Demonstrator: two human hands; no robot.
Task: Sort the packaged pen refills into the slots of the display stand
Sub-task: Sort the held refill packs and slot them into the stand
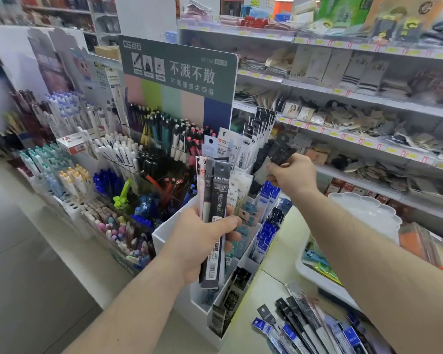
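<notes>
While the left hand grips a fanned bundle of packaged refills upright, thumb across the front, the white display stand sits just behind it, slots already holding packs. To its right, the right hand pinches a dark pack at the stand's upper slots. Below that forearm, loose refills lie on the counter.

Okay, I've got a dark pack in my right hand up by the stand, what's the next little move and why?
Probably lower the dark pack in your right hand into the back slot where similar dark packs stand. It already hovers beside them, and your left hand grips a bundle of refill packs awaiting sorting.
</notes>
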